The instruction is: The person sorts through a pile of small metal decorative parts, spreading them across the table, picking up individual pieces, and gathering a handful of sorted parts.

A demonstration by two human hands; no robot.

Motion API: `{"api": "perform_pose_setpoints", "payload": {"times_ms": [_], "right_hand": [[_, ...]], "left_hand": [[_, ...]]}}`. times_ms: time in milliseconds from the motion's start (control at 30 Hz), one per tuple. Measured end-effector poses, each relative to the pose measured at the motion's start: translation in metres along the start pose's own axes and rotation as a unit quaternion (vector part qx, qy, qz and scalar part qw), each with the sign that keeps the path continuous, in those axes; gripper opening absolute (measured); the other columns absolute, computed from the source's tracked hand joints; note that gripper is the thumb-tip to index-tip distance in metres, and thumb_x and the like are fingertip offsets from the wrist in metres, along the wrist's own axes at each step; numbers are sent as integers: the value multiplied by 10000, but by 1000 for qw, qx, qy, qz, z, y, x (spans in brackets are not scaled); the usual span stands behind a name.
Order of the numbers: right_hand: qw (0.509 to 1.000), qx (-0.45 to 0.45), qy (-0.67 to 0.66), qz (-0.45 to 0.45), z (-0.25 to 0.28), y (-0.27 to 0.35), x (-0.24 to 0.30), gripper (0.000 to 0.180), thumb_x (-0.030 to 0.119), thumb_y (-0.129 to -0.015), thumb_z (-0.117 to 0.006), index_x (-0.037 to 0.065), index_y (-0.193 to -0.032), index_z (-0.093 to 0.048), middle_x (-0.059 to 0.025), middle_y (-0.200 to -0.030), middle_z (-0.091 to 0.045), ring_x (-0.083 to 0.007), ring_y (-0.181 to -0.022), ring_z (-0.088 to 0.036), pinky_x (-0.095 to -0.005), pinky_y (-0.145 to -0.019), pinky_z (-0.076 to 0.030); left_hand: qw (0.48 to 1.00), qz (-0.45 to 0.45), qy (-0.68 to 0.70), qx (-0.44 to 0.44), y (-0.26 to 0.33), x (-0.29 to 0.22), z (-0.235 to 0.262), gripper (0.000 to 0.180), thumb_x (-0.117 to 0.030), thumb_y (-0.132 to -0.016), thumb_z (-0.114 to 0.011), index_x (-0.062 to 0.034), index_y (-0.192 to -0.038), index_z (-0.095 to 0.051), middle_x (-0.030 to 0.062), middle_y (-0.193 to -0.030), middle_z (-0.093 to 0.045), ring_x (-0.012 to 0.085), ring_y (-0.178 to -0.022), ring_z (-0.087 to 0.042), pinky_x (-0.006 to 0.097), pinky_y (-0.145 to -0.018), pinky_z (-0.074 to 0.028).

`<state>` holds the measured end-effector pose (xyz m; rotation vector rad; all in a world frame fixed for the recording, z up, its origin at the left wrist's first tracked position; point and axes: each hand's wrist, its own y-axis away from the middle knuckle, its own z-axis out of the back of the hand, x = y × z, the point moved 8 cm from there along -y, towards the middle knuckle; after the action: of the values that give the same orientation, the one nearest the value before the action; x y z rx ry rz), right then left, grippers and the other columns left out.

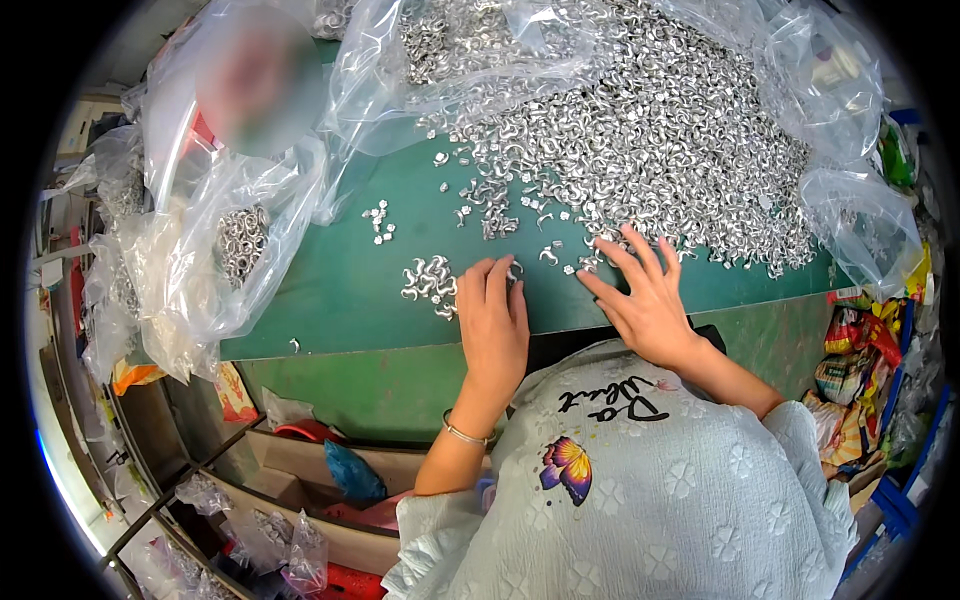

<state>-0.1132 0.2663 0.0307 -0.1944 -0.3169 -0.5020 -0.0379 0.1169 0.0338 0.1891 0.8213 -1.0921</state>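
My left hand rests at the table's near side with its fingers drawn together. A small curved metal piece shows between its forefinger and thumb. Just left of these fingers lies a little cluster of curved silver pieces. My right hand is open, fingers spread, with the fingertips at the near edge of a big heap of silver metal pieces. A few loose pieces lie on the green tabletop between both hands.
Clear plastic bags stand at the left, one with silver rings inside. More plastic edges the heap at right. Small flower-shaped pieces sit left of the heap. Below the table, an open drawer holds bags; colourful packets are stacked at right.
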Motion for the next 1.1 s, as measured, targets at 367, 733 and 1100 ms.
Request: {"api": "perform_pose_setpoints", "payload": {"times_ms": [367,733,1100], "right_hand": [[997,-74,-5,-15,19,-11,-19,266,120,-812,-648,154,-1075,-671,-99,-1288,-495,-340,-1292,-367,-566,-1043,-196],[995,-81,-48,12,11,-26,-11,238,152,-791,-688,122,-1024,-654,-83,-1297,-481,-344,-1300,-351,-552,-1045,-216],[989,-116,-90,-1,18,-30,-10,169,141,-767,-710,86,-919,-660,-77,-1253,-512,-317,-1285,-385,-541,-1054,-212]], "left_hand": [[997,-57,20,38,14,-43,-41,391,-35,-783,-681,-59,-1158,-574,91,-1071,-534,272,-979,-509,390,-812,-354],[997,-73,2,-8,6,-30,-40,242,-20,-777,-691,-58,-998,-600,64,-1016,-567,253,-948,-526,371,-798,-348],[981,64,174,-55,-2,-13,-16,111,18,-795,-669,-32,-884,-626,70,-846,-637,172,-717,-572,269,-634,-400]]}}
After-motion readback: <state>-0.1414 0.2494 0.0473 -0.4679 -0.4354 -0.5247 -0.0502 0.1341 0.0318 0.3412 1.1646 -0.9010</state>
